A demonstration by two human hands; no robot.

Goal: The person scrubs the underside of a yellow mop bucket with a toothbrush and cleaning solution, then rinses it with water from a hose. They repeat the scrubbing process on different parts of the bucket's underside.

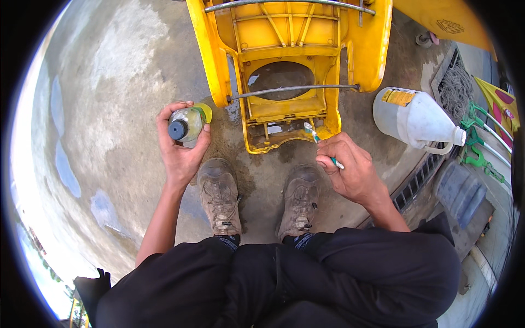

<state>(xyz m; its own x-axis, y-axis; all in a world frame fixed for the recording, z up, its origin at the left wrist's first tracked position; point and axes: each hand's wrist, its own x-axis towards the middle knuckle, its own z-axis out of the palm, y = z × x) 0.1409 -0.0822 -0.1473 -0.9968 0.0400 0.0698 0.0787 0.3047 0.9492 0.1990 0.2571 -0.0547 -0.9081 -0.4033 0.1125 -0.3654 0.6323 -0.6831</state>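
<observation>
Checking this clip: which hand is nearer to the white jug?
The right. The right hand, holding a toothbrush, is close by, lower left of the white jug in view; the left hand, gripping a bottle, is much farther left.

"What is on your right?"

"Near me, a large white plastic jug with a yellow label. Beyond it, a dark slotted metal drain grate and a tangle of grey, stringy fibres. Farther right, white poles with green plastic fittings."

"And on your left?"

"I have stained grey concrete floor there, with several pale, shiny patches."
</observation>
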